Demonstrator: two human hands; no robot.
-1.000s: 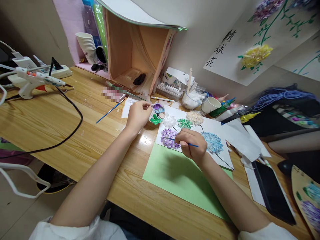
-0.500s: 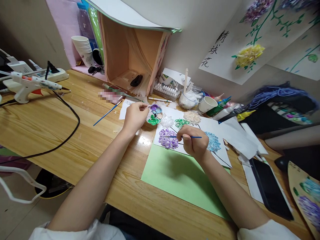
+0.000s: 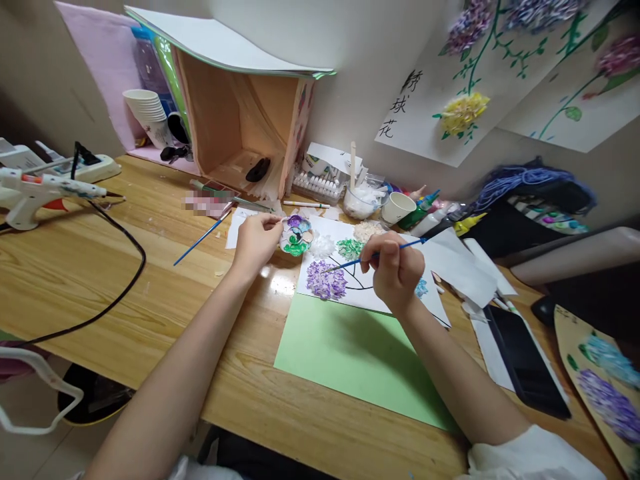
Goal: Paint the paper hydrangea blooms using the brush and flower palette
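Observation:
My left hand (image 3: 257, 240) pinches the edge of a small paint palette (image 3: 296, 235) with purple, blue, green and black paint in its wells. In my right hand (image 3: 395, 267) is a thin blue paintbrush (image 3: 360, 260), its tip at the upper edge of a purple textured flower (image 3: 326, 280); whether it touches I cannot tell. That flower is on a white sheet (image 3: 360, 300) with drawn black stems. White (image 3: 323, 245), green (image 3: 350, 249) and beige (image 3: 369, 231) clusters lie along the sheet's far side. A blue flower (image 3: 421, 288) is partly hidden behind my right hand. Green paper (image 3: 325, 360) lies underneath.
Left are a hot glue gun (image 3: 35, 190) with its black cable and another blue brush (image 3: 200, 241). At the back stand an open box (image 3: 235, 113), a paper cup (image 3: 399, 208) and paint bottles (image 3: 423, 210). A phone (image 3: 525, 360) lies right.
The brush has turned from nearly level to slanted, its back end raised and its tip still by the purple flower. The camera view has shifted a little; my left hand still holds the palette.

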